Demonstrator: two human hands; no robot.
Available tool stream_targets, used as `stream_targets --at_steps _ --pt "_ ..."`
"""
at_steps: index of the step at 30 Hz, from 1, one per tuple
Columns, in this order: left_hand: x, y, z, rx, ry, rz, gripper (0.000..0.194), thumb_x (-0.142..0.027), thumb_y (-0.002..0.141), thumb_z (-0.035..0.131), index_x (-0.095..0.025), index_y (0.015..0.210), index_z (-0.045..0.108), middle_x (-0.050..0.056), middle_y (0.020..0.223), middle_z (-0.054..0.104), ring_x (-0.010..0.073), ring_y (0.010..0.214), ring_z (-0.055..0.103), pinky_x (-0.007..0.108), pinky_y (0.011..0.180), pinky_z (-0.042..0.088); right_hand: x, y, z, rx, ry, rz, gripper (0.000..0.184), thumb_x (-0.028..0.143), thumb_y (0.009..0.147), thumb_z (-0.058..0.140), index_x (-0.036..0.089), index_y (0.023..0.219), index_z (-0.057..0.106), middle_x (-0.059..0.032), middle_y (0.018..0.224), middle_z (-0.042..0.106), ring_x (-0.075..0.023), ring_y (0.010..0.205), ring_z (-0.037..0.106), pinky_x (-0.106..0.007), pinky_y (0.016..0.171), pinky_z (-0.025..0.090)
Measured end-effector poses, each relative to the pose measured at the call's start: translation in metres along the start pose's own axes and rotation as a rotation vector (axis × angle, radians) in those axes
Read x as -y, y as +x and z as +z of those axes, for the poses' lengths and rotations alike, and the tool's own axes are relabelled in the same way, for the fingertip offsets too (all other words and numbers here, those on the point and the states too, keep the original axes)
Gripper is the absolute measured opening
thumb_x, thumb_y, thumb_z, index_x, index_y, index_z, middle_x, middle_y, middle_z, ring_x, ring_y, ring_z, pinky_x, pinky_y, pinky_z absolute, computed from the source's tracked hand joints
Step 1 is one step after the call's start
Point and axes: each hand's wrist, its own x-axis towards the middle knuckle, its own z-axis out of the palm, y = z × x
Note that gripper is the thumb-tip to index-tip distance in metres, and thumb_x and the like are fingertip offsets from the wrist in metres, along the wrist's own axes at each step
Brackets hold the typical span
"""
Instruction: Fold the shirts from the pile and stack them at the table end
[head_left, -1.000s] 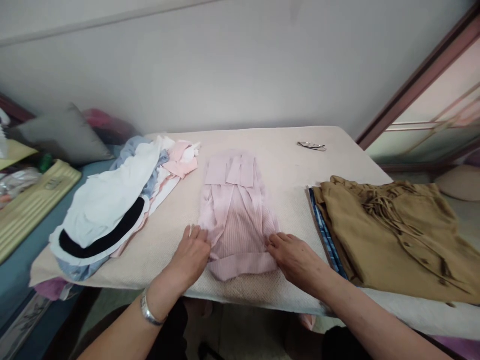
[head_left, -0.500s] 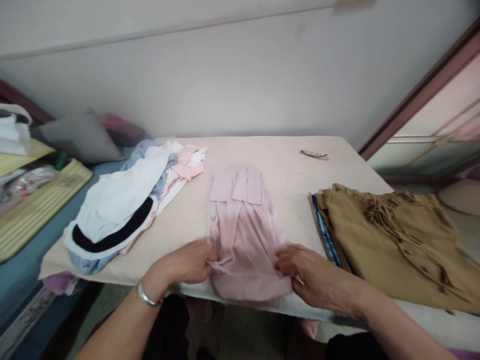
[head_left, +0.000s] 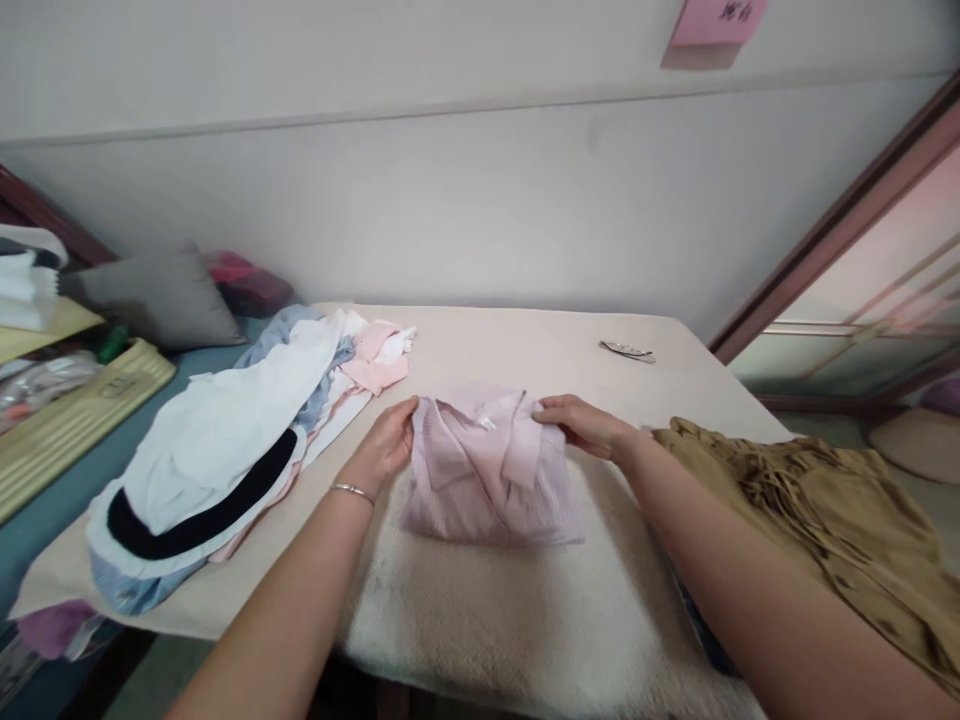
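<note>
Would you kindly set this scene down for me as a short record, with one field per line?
Centre: pink garment, folded, lying on the covered table
Left hand: the left hand grips its upper left corner
Right hand: the right hand grips its upper right edge
Left wrist: silver bracelet
Left side: loose heap of clothes, white, blue and pink
Right side: brown garment with cords, partly hidden by the right forearm
Far right of table: what look like glasses
Wall: pink paper, its writing cut off at the frame's top
</note>
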Motion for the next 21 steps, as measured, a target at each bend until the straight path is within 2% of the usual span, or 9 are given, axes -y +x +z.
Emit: stream_targets --at_steps 2,4,7,9,12,15,18,21 --pt "0.023 0.030 0.001 -0.223 -0.177 -0.064 0.019 -0.030 0.087 0.067 -0.015 0.075 0.064 0.004 0.073 0.068 0.0138 0.069 0.065 0.024 0.071 0.053 -0.007 0.041 0.003 -0.074 0.196 0.068 0.022 0.036 0.074 0.075 0.017 0.076 0.063 -0.0038 0.068 0.066 -0.0183 0.069 0.062 -0.029 0.065 0.051" --pt "0.041 0.046 -0.001 -0.311 -0.209 -0.154 0.024 -0.037 0.090 0.063 -0.015 0.081 0.066 0.008 0.079 0.072 0.0173 0.075 0.068 0.028 0.076 0.055 -0.021 0.067 0.008 -0.141 0.342 0.135 0.026 0.042 0.079 0.070 0.017 0.081 0.062 -0.0076 0.072 0.068 -0.0213 0.073 0.065 -0.033 0.069 0.054" --pt "0.054 0.051 -0.010 -0.249 -0.114 -0.172 0.033 -0.044 0.083 0.071 -0.012 0.089 0.069 0.012 0.085 0.074 0.0209 0.076 0.069 0.031 0.073 0.056 -0.043 0.080 0.017 -0.274 0.313 0.156 0.035 0.049 0.078 0.072 0.016 0.088 0.063 -0.0114 0.078 0.070 -0.0243 0.074 0.066 -0.035 0.066 0.053" --pt "0.057 0.051 -0.016 -0.222 -0.021 -0.140 0.038 -0.044 0.071 0.081 -0.012 0.085 0.068 0.011 0.080 0.074 0.0212 0.070 0.068 0.031 0.065 0.054 -0.051 0.079 0.021 -0.405 0.138 0.124 0.037 0.048 0.073 0.076 0.017 0.088 0.063 -0.0103 0.077 0.069 -0.0235 0.072 0.064 -0.033 0.061 0.050" --pt "0.060 0.056 -0.020 -0.278 0.079 -0.071 0.036 -0.033 0.058 0.085 -0.013 0.080 0.066 0.006 0.072 0.071 0.0183 0.061 0.063 0.027 0.055 0.048 -0.054 0.078 0.024 -0.561 -0.114 0.029 0.028 0.040 0.068 0.074 0.018 0.080 0.063 -0.0050 0.070 0.064 -0.0196 0.067 0.058 -0.028 0.057 0.043" --pt "0.062 0.067 -0.018 -0.290 0.087 0.025 0.034 -0.025 0.055 0.080 -0.014 0.086 0.068 0.002 0.076 0.071 0.0153 0.064 0.062 0.023 0.056 0.045 -0.047 0.081 0.024 -0.580 -0.145 -0.070 0.023 0.038 0.068 0.065 0.018 0.079 0.062 -0.0001 0.068 0.060 -0.0160 0.065 0.053 -0.026 0.056 0.039" --pt "0.065 0.078 -0.017 -0.269 0.058 0.145 0.043 -0.026 0.060 0.076 -0.016 0.102 0.069 0.002 0.090 0.073 0.0157 0.076 0.065 0.023 0.067 0.048 -0.042 0.087 0.023 -0.580 -0.110 -0.157 0.031 0.044 0.074 0.057 0.019 0.090 0.063 0.0005 0.075 0.063 -0.0158 0.068 0.055 -0.025 0.060 0.042" --pt "0.072 0.084 -0.019 -0.307 0.114 0.167 0.047 -0.029 0.066 0.072 -0.016 0.111 0.068 0.006 0.101 0.073 0.0179 0.084 0.066 0.026 0.075 0.050 -0.043 0.094 0.023 -0.567 -0.200 -0.085 0.036 0.046 0.075 0.055 0.017 0.095 0.065 -0.0035 0.081 0.068 -0.0189 0.075 0.059 -0.026 0.064 0.045"
